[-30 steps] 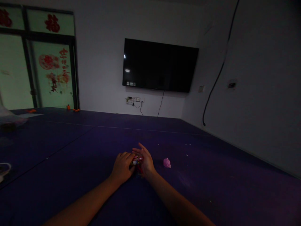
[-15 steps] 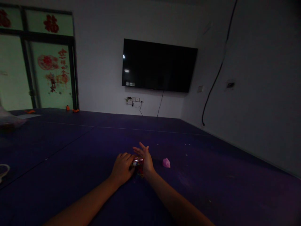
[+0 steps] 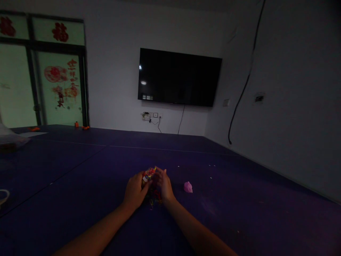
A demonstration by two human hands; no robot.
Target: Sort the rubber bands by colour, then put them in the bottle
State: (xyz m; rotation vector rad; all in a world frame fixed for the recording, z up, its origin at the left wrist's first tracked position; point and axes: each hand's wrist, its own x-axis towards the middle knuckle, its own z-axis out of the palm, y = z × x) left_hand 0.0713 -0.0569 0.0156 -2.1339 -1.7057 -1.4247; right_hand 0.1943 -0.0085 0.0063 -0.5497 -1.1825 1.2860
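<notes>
My left hand (image 3: 135,190) is wrapped round a small clear container (image 3: 145,179) full of colorful rubber bands (image 3: 149,172), its filled end tilted up toward the right. My right hand (image 3: 165,186) is cupped close beside it, fingers bent and apart, the fingertips near the top of the bands; a bit of yellow shows at those tips. Under and between both hands lies a loose heap of colorful rubber bands (image 3: 157,195) on the purple mat (image 3: 112,167). A pink knob-shaped piece (image 3: 188,187) rests to the right of my right hand.
White scraps (image 3: 211,177) dot the mat on the right. At the left edge are a plastic bag (image 3: 12,137) and a white ring-shaped rim (image 3: 4,197). Orange pieces (image 3: 85,128) lie by the glass door. A television (image 3: 179,76) hangs on the far wall.
The container in my left hand has turned from lying sideways to tilting upward, showing the bands. My right hand's fingers have curled in toward it. More of the loose heap is visible.
</notes>
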